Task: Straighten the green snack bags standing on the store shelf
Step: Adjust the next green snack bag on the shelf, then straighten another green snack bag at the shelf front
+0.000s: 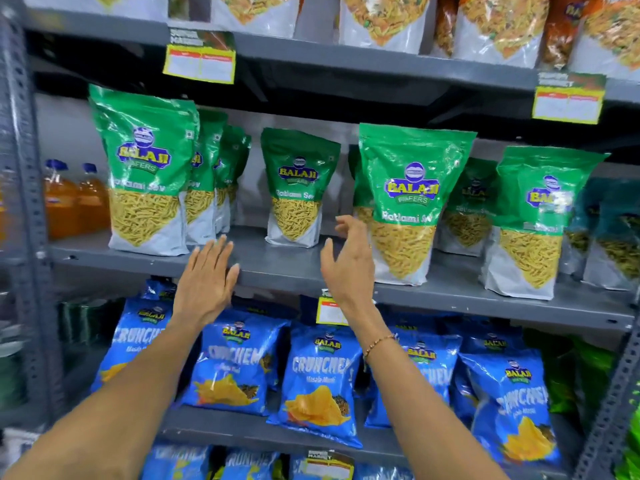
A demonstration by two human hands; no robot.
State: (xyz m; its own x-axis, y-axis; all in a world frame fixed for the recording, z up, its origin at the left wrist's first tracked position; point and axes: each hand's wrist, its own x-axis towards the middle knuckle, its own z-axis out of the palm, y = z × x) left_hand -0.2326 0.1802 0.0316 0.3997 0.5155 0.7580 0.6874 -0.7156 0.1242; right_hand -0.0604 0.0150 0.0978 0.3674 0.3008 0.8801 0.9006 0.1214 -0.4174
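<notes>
Both hands are spread and empty, left hand (207,278) flat, right hand (348,261) cupped, low at the shelf (277,268) lip. Between them, set back on the shelf, stands a small green bag (297,187), upright; the right hand looks nearer.

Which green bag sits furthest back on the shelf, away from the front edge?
The small-looking middle bag, standing alone between both hands; the others stand nearer the front edge.
</notes>
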